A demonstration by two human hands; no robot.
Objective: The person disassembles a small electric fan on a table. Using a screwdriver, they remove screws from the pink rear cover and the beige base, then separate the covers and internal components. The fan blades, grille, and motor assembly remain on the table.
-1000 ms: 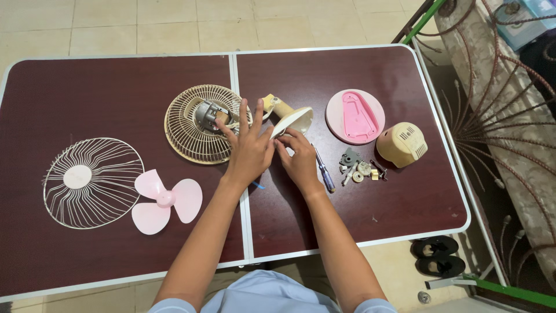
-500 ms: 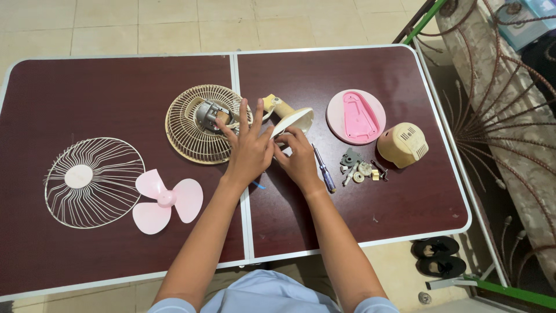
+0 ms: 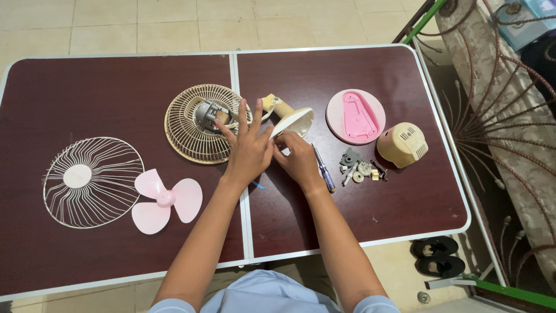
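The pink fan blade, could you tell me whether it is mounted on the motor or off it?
Off. The pink fan blade lies flat on the table beside the loose front grille, apart from the motor.

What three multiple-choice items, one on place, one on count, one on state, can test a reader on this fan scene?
1. Where does the blade lie?
A. beside the front grille
B. on the pink disc
C. on the floor

2. How many lobes has the blade?
A. two
B. three
C. five

3. What state is the fan in?
A. whole and running
B. boxed
C. taken apart on the table

Answers:
1 A, it rests just right of the grille.
2 B, three pink lobes show.
3 C, the rear grille, motor cover and small parts lie apart, while the left hand and right hand meet at the cream stand.
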